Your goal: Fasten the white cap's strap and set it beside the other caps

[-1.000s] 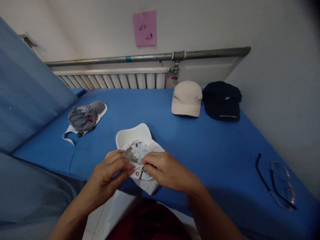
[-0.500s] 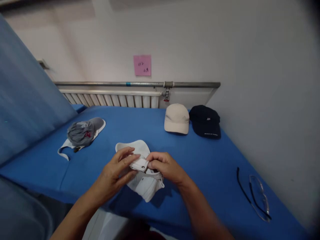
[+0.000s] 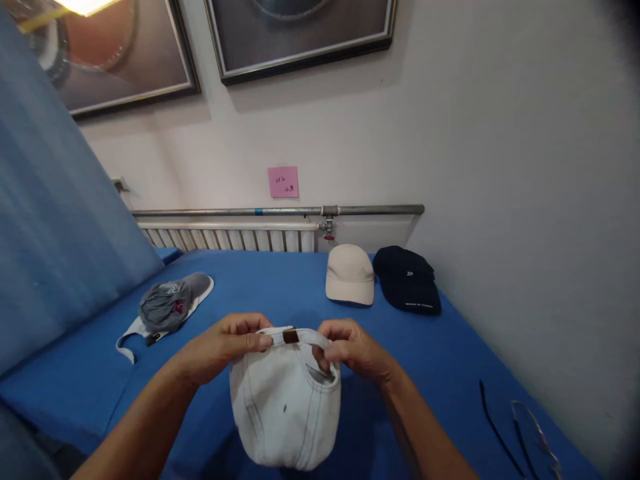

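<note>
Both of my hands hold a white cap [image 3: 285, 407] up over the blue surface [image 3: 450, 347], its rounded crown hanging down toward me. My left hand [image 3: 225, 347] pinches the left end of the cap's back strap, which carries a small brown buckle. My right hand [image 3: 350, 350] grips the right end of the strap at the rear opening. The cap's brim is hidden behind the crown.
A grey cap [image 3: 167, 307] lies at the left. A beige cap [image 3: 350, 275] and a black cap [image 3: 407, 280] sit side by side at the back. Glasses [image 3: 525, 423] lie at the right edge. Behind are a radiator [image 3: 230, 239], a pipe, a pink note [image 3: 283, 182] and framed pictures.
The white cap has been lifted off the surface and turned, so its crown now hangs toward me. My hands moved apart along the strap. The view tilted upward, showing the pictures.
</note>
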{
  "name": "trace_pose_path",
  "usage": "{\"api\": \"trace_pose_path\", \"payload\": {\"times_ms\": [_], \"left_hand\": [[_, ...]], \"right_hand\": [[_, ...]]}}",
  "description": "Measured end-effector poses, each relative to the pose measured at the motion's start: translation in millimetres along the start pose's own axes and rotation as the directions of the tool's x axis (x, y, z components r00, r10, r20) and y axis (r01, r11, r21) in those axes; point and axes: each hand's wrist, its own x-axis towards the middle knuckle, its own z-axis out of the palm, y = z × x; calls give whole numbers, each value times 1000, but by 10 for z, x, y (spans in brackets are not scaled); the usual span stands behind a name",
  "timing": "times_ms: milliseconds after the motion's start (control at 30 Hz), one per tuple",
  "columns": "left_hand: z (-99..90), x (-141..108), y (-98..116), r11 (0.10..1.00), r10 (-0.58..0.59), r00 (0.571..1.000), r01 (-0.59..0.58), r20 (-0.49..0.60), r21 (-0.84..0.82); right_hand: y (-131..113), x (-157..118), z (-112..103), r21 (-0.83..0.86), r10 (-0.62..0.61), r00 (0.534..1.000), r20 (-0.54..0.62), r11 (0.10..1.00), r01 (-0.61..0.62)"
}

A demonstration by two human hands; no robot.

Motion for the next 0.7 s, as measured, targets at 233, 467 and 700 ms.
{"api": "trace_pose_path", "payload": {"times_ms": [233,467,700], "left_hand": [[166,64,-174,960,-122,991,131,52,-247],[325,55,-346,945,-134,979,173,153,-277],[292,-78,-138,983,-69,992,87,109,-164]], "right_hand": [[214,-93,-128,232,-10,999,-33,973,17],[254,-124,-100,274,-16,999,-39,961,26],[258,-160,-106,224,-50,994,-93,972,70]]}}
